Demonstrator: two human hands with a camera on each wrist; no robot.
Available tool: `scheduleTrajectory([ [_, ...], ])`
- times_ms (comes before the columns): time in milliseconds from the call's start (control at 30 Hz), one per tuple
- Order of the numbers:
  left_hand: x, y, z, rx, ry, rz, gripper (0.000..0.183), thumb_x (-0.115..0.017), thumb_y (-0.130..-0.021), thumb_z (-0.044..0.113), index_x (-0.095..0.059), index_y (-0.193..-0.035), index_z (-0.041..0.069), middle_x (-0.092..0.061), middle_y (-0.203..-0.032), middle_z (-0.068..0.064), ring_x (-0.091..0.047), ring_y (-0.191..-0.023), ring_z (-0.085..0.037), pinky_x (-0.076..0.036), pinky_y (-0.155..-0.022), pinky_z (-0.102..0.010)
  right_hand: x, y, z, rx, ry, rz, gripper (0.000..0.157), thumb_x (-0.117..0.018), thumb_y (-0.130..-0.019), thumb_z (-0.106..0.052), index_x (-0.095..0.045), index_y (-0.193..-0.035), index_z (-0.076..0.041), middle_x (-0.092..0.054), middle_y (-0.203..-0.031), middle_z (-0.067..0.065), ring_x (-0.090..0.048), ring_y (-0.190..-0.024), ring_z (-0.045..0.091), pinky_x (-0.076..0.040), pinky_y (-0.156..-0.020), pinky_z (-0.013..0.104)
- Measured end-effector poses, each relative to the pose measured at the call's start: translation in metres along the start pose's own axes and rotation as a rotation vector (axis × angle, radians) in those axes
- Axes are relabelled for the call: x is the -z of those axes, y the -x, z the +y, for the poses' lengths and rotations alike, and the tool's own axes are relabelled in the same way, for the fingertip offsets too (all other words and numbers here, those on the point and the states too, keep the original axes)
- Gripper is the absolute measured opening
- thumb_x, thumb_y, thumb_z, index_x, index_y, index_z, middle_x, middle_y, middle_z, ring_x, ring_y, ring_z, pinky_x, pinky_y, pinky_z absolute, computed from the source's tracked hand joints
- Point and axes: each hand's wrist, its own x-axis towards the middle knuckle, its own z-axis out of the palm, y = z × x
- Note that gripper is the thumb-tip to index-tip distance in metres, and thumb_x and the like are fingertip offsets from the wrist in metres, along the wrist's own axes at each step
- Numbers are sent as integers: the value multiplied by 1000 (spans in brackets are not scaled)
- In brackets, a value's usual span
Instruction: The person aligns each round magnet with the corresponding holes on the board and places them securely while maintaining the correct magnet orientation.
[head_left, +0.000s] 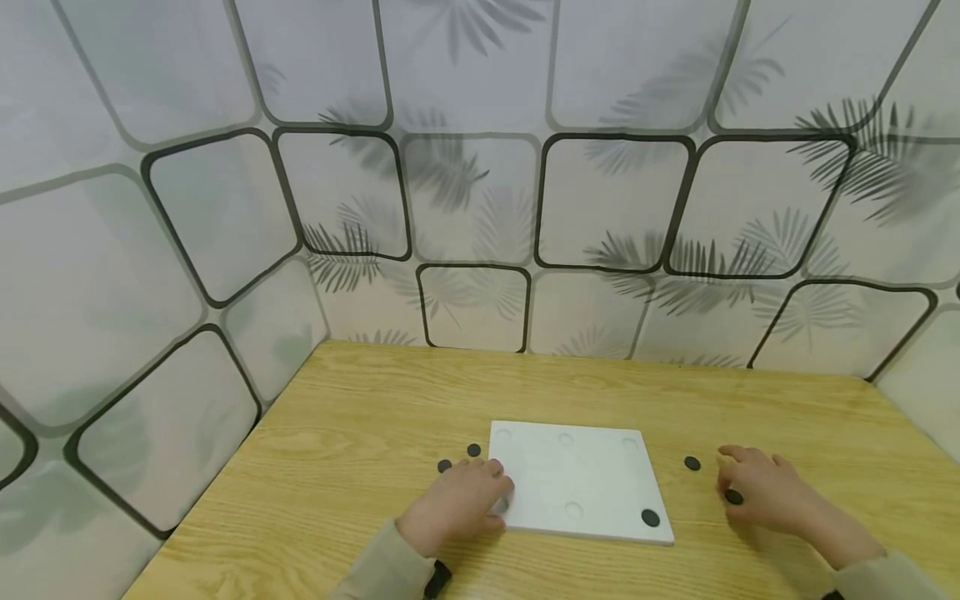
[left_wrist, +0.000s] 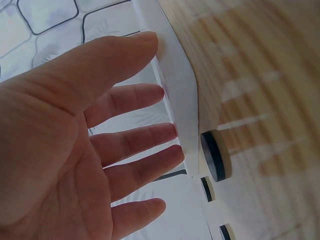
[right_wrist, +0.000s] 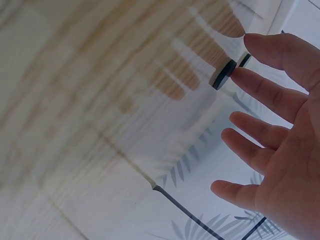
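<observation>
The left hand (head_left: pixel 460 504), fingers straightened, is held at the left edge of the board (head_left: pixel 581 475) on the worktop (head_left: pixel 315 500). The right hand (head_left: pixel 768 492) is spread at a disc (head_left: pixel 733 497), nothing apparently gripped; best pinched by its rim, lifted level.

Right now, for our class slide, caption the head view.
Left hand at a dimpled white board, right hand near dark discs on a wooden table.

Your left hand (head_left: pixel 459 502) hides part of the left edge of the white board (head_left: pixel 577 471), toward its near corner. Your sleeves (head_left: pixel 390 562) run off head view's bottom; tabletop (head_left: pixel 337 433) cut there too. Right wrist view: wood grain (right_wrist: pixel 75 75) blurred.
</observation>
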Motion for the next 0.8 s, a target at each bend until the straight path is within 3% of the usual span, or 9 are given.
scheduleTrajectory([
  [800, -2, 1, 0, -13, -12, 28, 31, -69, -74, 38, -62, -97, 19, -51, -87, 8, -47, -75, -6, -42, -68, -24, 2, 0, 6, -37, -15, -59, 20, -76, -60, -20, -58, -68, -27, -51, -110, 24, -47, -95, 45, -32, -66, 70],
])
